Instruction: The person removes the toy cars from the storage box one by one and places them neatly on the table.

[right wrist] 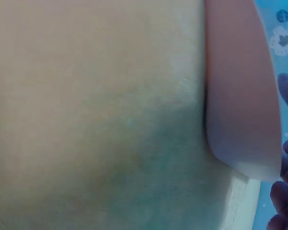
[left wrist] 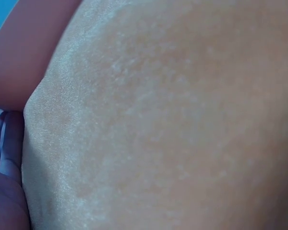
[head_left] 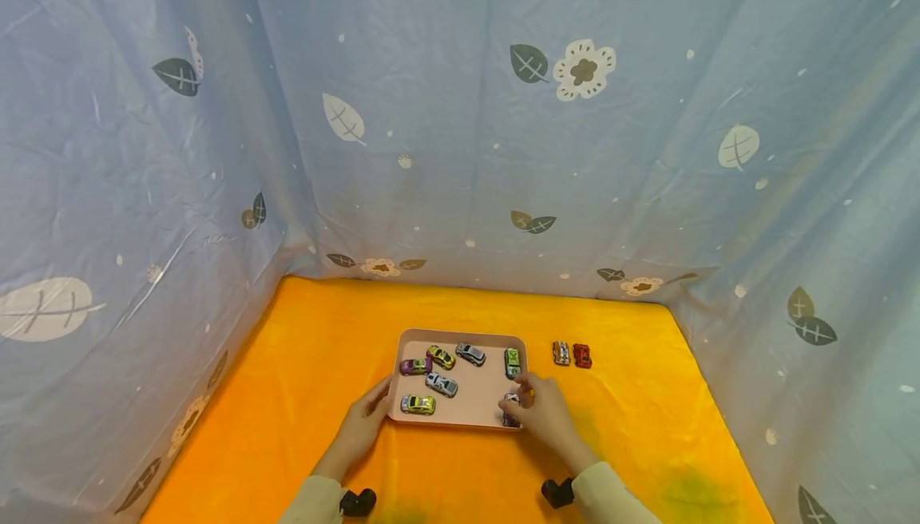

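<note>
In the head view a shallow pink tray (head_left: 470, 412) lies on the yellow cloth with several small toy cars inside. My left hand (head_left: 362, 426) is at its left side, fingers reaching against the wall; the left wrist view shows these fingers (left wrist: 12, 143) nearly straight beside the tray wall (left wrist: 29, 62). Over the front right corner, my right hand (head_left: 544, 414) has thumb and forefinger apart, above a dark purple toy car (head_left: 511, 418) that they partly hide. A green toy car (head_left: 513, 363) sits just behind it, near the right wall.
Left in the tray are a purple car (head_left: 415, 367), two yellow cars (head_left: 441, 357) (head_left: 418, 404) and two silver cars (head_left: 470, 354) (head_left: 442, 384). Outside it, to the right, lie an orange-and-white car (head_left: 561, 353) and a red car (head_left: 582, 355). Blue-grey patterned curtains (head_left: 460, 148) surround the cloth.
</note>
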The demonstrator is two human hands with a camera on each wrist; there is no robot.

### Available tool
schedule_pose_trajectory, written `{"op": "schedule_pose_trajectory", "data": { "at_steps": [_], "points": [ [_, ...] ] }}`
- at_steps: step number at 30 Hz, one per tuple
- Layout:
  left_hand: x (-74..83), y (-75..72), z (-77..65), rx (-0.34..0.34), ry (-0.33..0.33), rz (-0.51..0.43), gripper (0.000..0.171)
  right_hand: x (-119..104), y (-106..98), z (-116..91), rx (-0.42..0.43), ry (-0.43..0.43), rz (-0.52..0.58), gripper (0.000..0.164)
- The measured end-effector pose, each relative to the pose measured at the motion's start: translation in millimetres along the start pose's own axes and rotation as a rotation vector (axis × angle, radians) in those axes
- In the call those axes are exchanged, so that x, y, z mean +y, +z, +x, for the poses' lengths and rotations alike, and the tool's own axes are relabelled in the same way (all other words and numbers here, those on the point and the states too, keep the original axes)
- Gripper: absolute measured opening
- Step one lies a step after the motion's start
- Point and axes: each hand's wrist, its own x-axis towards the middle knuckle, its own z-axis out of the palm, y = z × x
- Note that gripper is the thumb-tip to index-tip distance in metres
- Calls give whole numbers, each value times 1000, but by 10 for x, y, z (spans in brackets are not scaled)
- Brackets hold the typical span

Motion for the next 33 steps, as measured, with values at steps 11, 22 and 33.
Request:
{"op": "schedule_pose_trajectory", "data": {
  "at_steps": [11, 22, 33],
  "points": [
    [-4, 15, -20, -5, -6, -16, 45, -26, 80, -61, 60, 8, -145, 45],
    [-8, -21, -13, 2, -5, -8, 46, -11, 182, -58, 57, 60, -99, 45],
    [17, -9, -21, -1, 0, -2, 46, -126, 213, -53, 100, 48, -256, 35]
  ]
}}
